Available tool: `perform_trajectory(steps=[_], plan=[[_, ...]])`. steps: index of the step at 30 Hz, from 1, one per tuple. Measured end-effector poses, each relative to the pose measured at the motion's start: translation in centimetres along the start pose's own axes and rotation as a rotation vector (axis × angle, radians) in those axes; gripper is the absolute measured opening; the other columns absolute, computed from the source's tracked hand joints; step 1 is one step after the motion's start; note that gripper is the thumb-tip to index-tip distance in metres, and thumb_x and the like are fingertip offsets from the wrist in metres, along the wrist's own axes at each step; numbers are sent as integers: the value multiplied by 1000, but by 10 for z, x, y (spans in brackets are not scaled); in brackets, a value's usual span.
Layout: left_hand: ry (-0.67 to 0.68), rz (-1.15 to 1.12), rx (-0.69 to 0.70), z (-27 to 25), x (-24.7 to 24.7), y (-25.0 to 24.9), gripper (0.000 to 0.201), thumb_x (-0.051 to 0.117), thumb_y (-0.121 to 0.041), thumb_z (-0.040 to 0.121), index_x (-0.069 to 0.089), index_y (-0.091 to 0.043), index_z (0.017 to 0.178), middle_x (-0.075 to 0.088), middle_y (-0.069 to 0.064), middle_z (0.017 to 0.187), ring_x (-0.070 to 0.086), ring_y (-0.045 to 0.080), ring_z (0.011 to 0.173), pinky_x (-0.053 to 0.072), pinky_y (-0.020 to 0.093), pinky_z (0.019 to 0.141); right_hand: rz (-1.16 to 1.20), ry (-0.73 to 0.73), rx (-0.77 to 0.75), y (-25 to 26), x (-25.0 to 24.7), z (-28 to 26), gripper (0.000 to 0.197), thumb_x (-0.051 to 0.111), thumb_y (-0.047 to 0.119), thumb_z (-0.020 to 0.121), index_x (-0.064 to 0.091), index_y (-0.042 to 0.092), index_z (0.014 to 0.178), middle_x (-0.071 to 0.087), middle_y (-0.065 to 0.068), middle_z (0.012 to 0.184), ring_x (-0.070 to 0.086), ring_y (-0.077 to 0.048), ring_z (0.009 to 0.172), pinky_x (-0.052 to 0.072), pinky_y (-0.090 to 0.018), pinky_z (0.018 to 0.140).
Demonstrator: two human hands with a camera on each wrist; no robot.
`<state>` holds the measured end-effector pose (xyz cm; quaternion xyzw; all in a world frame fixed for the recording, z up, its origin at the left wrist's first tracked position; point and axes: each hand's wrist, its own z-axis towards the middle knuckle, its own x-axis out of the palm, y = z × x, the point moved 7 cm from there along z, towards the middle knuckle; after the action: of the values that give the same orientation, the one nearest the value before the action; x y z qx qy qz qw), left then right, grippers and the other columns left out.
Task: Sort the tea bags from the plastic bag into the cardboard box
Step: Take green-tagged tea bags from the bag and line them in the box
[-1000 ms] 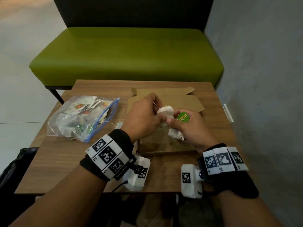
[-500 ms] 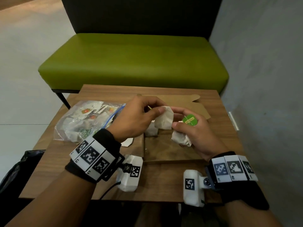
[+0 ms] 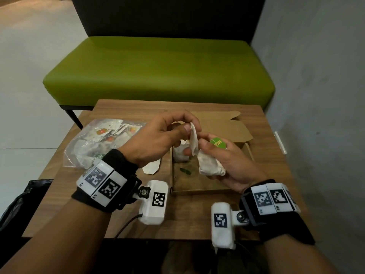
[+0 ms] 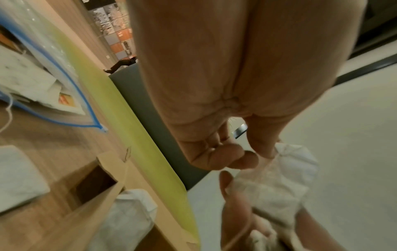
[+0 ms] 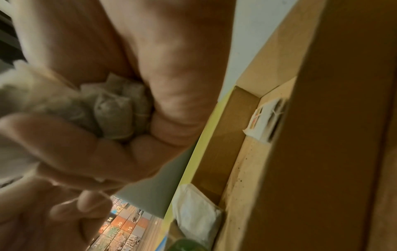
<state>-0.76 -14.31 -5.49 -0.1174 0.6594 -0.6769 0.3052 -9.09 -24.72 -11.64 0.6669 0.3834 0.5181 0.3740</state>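
Above the open cardboard box (image 3: pixel 197 187), my left hand (image 3: pixel 188 126) pinches the top of a white tea bag (image 3: pixel 194 142) that hangs upright. The same pinch shows in the left wrist view, thumb on the tea bag (image 4: pixel 287 171). My right hand (image 3: pixel 197 150) touches its lower edge and cups a crumpled bundle of tea bags (image 3: pixel 211 167) with a round green tag (image 3: pixel 217 143). That bundle (image 5: pixel 116 110) lies in the curled fingers. One tea bag (image 3: pixel 180 155) lies in the box's far left corner. The plastic bag (image 3: pixel 98 143) with several tea bags lies to the left.
A loose white tea bag (image 3: pixel 152 167) lies on the wooden table (image 3: pixel 197 220) between bag and box. The box lid (image 3: pixel 227 127) is folded back flat. A small green tag (image 3: pixel 184 171) lies on the box floor. A green bench (image 3: pixel 158 72) stands beyond the table.
My left hand has lifted the white tea bag up from the right hand, and it now hangs upright. Both hands have risen a little above the box.
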Motion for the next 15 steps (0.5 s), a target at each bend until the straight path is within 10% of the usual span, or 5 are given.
perform_trajectory(steps=[5,10,15], plan=[[-82,-2,-57,2,-2,9,20,49,-11,102,68,-17,102,67,-2,103,62,7,82,51,27,70,-11,-28,-44,5,0,1,18,67,17,84,63,11,101,67,-7,80,61,-12,55,47,-22,40],[-202,13,-157,1,-6,12,37,57,-52,87,68,-24,110,69,-6,106,67,12,79,53,30,73,-81,-241,-174,10,-15,5,15,72,12,85,62,12,96,73,-7,85,70,-15,73,57,-29,59],[-301,199,-53,2,-8,7,7,70,-25,91,72,-19,93,72,-1,83,61,10,67,48,25,62,-170,-316,-214,11,-19,5,23,74,7,88,62,9,108,74,-19,107,73,-28,95,59,-40,79]])
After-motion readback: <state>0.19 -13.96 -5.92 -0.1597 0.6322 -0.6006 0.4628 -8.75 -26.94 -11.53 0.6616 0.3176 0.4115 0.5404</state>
